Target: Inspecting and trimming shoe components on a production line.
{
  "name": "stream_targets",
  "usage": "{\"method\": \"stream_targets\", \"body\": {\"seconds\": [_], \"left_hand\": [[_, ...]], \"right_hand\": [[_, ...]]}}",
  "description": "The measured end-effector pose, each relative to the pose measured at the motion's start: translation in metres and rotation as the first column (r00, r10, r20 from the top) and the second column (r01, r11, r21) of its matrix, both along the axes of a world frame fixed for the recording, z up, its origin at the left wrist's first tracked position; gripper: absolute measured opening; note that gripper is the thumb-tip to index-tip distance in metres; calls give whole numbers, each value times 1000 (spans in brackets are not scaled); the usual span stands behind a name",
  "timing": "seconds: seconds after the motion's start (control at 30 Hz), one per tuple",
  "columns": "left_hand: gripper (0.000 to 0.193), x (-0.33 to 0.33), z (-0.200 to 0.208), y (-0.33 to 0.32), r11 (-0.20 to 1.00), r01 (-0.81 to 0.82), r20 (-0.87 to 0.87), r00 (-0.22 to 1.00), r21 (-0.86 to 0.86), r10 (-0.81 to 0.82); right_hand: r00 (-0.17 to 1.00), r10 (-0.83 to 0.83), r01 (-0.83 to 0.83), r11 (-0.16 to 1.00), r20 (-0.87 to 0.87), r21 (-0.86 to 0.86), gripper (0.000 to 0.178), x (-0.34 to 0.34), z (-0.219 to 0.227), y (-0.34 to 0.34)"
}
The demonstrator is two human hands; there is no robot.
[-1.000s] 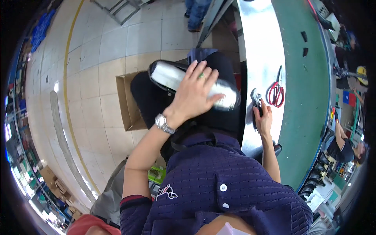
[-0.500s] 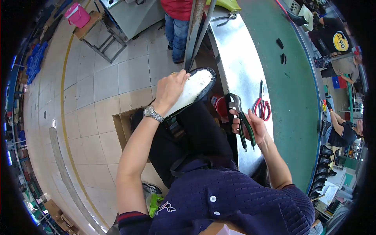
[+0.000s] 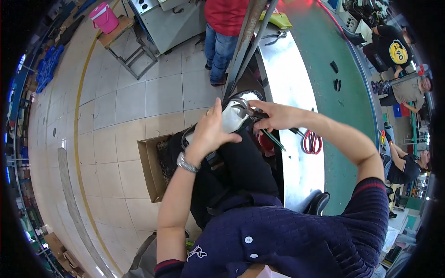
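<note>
A black shoe (image 3: pixel 232 121) lies across my lap with its pale sole side up. My left hand (image 3: pixel 208 132) is beside the shoe, its fingers stretched out and thumb spread, not wrapped around it. My right hand (image 3: pixel 274 115) grips pliers (image 3: pixel 276 141) with dark green handles, whose metal jaws are over the sole toward its far end. Whether the jaws pinch the shoe's edge cannot be made out. Red-handled scissors (image 3: pixel 313 142) rest on the metal ledge (image 3: pixel 299 88), just right of my right hand.
An open cardboard box (image 3: pixel 149 172) stands left of my legs. On the ledge are another pair of pliers (image 3: pixel 276 37) and a black shoe (image 3: pixel 319 203). A green belt (image 3: pixel 345 139) runs alongside. A metal post (image 3: pixel 245 37) and a person in red (image 3: pixel 227 17) are ahead.
My right hand has brought the pliers left from the ledge to over the shoe. My left hand has slid toward me along the shoe and opened its grip.
</note>
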State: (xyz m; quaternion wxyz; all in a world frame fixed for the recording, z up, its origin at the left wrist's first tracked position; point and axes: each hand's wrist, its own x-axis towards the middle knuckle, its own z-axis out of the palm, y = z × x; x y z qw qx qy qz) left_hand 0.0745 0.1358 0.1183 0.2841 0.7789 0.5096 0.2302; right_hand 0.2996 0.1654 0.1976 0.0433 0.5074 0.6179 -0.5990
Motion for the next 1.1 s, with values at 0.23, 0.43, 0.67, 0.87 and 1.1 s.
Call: {"method": "stream_targets", "body": {"seconds": [0.23,0.43,0.67,0.87,1.1], "left_hand": [[115,29,-2,-33,974,-186,-79,977,132,197],[98,31,-11,-38,958,-192,-69,975,212,211],[88,31,-14,-47,935,-207,-19,975,289,222],[82,22,-24,-46,894,-66,-132,982,444,138],[75,27,-34,-36,849,-1,-270,948,528,169]], "right_hand": [[979,132,-117,988,156,-102,54,-30,16,13],[991,47,-107,853,129,510,52,-15,-24,-45],[998,0,-37,788,60,615,55,-11,-33,-60],[874,176,-437,694,454,573,56,-10,6,-35],[958,-259,267,658,-121,704,65,-33,3,-13]]}}
